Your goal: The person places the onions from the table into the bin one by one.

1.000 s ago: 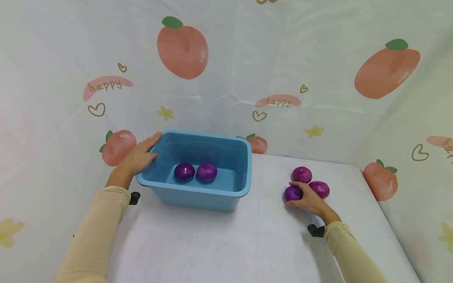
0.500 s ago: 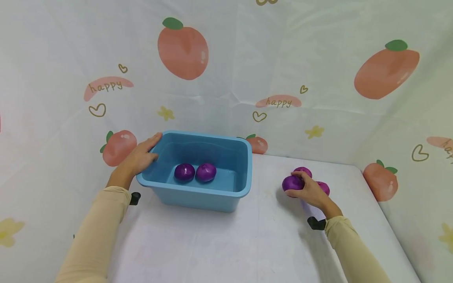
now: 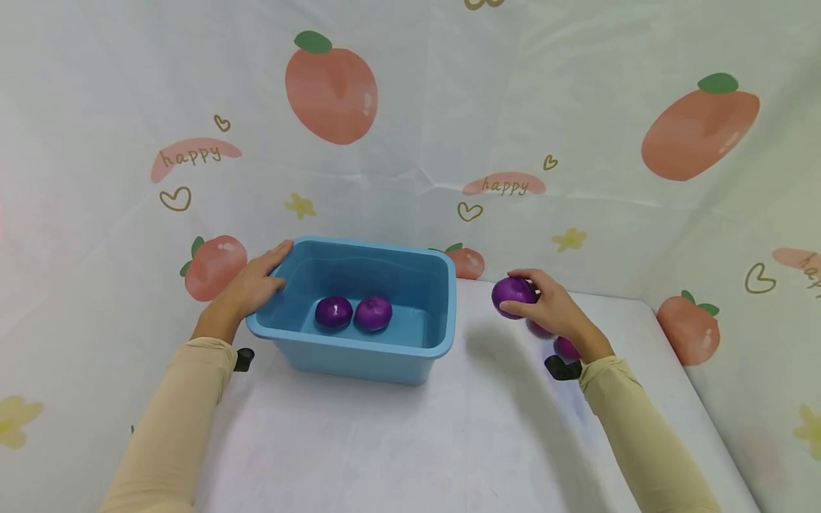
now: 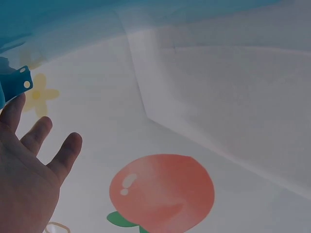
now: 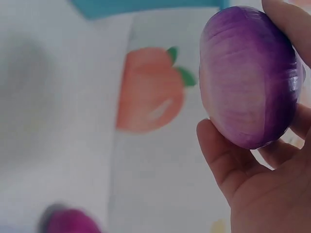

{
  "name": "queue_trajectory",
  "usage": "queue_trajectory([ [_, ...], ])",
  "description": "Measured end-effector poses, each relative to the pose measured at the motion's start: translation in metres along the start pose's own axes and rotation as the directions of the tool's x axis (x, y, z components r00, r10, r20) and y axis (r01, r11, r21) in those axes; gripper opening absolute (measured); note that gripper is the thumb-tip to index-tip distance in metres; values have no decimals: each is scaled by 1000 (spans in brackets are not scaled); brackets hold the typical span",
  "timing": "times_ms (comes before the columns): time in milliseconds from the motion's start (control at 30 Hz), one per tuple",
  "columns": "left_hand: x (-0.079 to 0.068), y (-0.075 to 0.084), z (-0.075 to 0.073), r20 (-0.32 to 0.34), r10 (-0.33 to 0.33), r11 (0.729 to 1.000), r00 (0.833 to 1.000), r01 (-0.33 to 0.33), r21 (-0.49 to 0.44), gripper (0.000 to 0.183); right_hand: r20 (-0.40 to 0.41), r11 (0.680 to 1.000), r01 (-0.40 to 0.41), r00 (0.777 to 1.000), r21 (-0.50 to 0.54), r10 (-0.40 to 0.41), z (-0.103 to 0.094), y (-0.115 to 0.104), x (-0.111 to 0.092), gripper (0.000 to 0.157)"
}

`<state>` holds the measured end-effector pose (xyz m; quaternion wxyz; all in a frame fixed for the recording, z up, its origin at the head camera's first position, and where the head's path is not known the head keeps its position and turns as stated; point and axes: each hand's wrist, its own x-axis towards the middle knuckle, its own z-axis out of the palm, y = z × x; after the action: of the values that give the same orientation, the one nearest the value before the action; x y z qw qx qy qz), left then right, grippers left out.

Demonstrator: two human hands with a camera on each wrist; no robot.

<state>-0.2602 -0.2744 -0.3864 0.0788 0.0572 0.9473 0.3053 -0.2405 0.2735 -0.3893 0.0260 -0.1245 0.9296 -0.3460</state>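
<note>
In the head view my right hand [image 3: 554, 306] grips a purple onion [image 3: 513, 297] raised off the table, to the right of a blue plastic bin [image 3: 359, 363]. The right wrist view shows this shiny onion [image 5: 250, 77] between thumb and fingers, its side pale lilac and white. Two onions, a darker one [image 3: 333, 312] and a purple one [image 3: 373, 313], lie side by side in the bin. My left hand [image 3: 246, 288] rests on the bin's left rim. Its fingers look straight and spread in the left wrist view, the foremost fingertip right at the bin's blue edge.
Partly hidden behind my right hand, two more onions lie on the white tabletop, one [image 3: 539, 328] farther back and one [image 3: 567, 348] nearer my wrist. A white cloth [image 3: 410, 142] printed with peaches hangs behind and at the sides of the table.
My right hand has lifted the purple onion from beside the other two, moving up, away from me and slightly left. My left hand and the bin stay in place.
</note>
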Motion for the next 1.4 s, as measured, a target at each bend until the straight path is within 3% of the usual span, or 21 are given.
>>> queue_trajectory([
  [267,-4,-3,4,-2,-21,1000,1000,20,-14,77,17,993,80,996,92,-82,-2,-49,24,69],
  [500,-3,-7,12,12,-19,999,1000,19,-31,79,68,966,158,982,205,-175,14,-86,40,63],
  [800,-1,-7,6,-2,-21,999,1000,21,-27,78,100,928,276,946,251,-308,36,-137,75,63],
  [1033,-1,-6,3,-9,-16,1000,1000,16,-21,77,141,916,307,926,257,-350,58,-154,103,67],
  [1400,0,-4,2,-24,-16,1000,1000,15,-24,77,201,903,286,911,320,-360,103,-172,129,72],
])
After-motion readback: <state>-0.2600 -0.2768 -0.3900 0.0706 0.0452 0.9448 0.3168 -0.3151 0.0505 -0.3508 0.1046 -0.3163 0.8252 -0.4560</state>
